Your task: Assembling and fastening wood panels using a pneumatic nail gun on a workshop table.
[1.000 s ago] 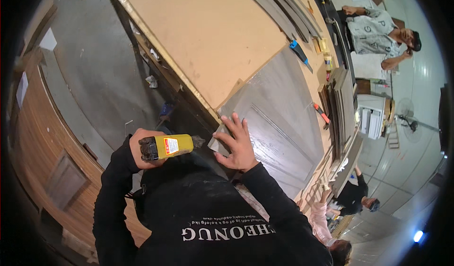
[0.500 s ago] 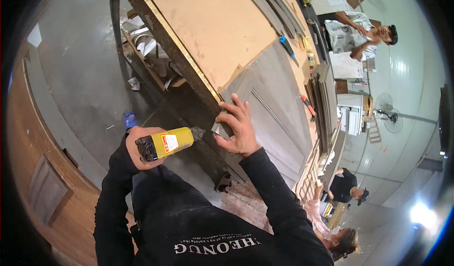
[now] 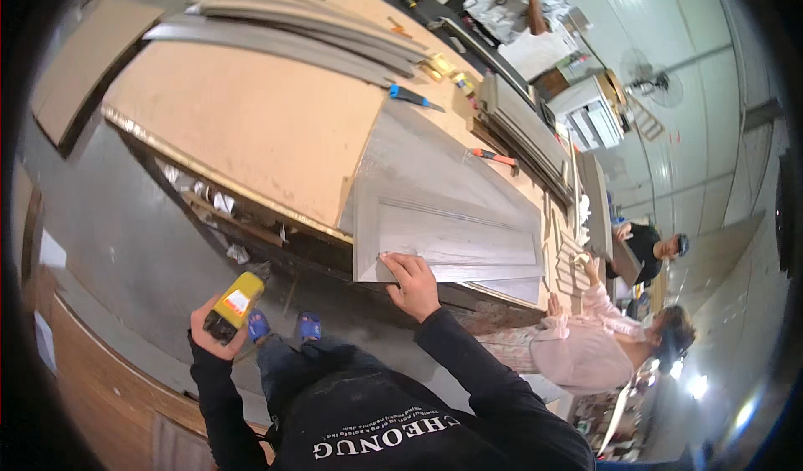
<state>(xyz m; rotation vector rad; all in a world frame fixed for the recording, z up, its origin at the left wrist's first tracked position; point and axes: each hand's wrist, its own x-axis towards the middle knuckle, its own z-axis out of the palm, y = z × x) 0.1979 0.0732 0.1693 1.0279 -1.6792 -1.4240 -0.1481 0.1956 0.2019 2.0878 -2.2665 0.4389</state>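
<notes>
In my left hand (image 3: 219, 329) is a yellow-and-black power tool (image 3: 238, 302) that looks like a nail gun, held low beside the workbench with its dark nose pointing up and to the right. A grey framed cabinet door (image 3: 456, 235) lies along the bench's near edge, on top of a larger grey sheet (image 3: 410, 153). My right hand (image 3: 410, 285) is closed over the door's near edge by its left corner, fingertips on the upper face. The underside of that edge is hidden.
On the workbench (image 3: 251, 128) are a blue-handled knife (image 3: 410, 97), a red-handled hammer (image 3: 495, 159), long grey strips (image 3: 276, 48) and stacked grey panels (image 3: 527, 128). A person in pink (image 3: 585, 345) stands at the bench's right; others stand beyond. Scraps fill the shelf below.
My view has swung, showing more of the bench. The tool has moved away from the door corner, down and left. My right hand stays at the door, whose framed face now shows more fully.
</notes>
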